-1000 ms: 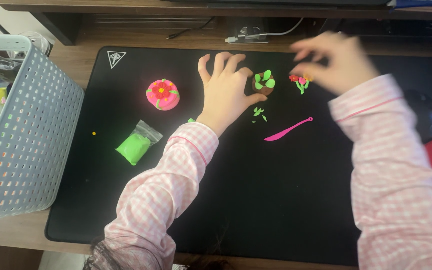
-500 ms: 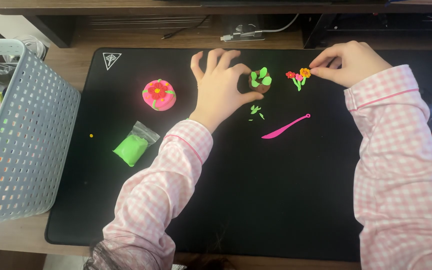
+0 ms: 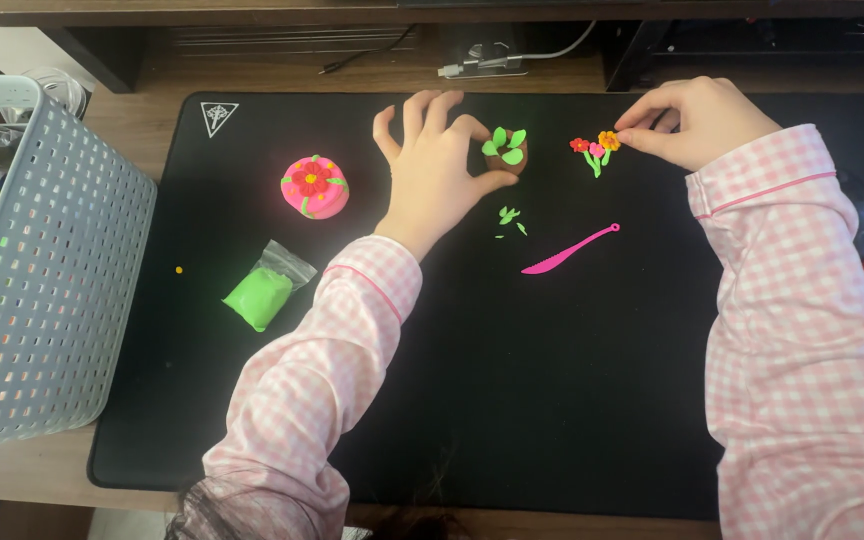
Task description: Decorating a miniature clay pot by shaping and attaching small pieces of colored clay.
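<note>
The left hand point(image 3: 439, 170) sits near the far edge of the black mat point(image 3: 512, 400) that covers the bench. Its grip is curled around a small brown clay pot with green leaves point(image 3: 504, 152): thumb under the near side, forefinger over the far side, both touching it, the other fingers spread up. The right hand point(image 3: 697, 120) rests farther right along the same far edge, its grip pinched together on the orange bloom at the right end of a tiny clay flower bunch point(image 3: 595, 150), which lies flat on the mat just left of the fingertips. Green clay scraps point(image 3: 508, 217) and a pink plastic knife point(image 3: 569, 249) lie nearer, between the two hands. A pink clay cake point(image 3: 314, 186), a bag of green clay point(image 3: 264, 290) and a grey basket point(image 3: 42, 270) stand toward the left edge.
</note>
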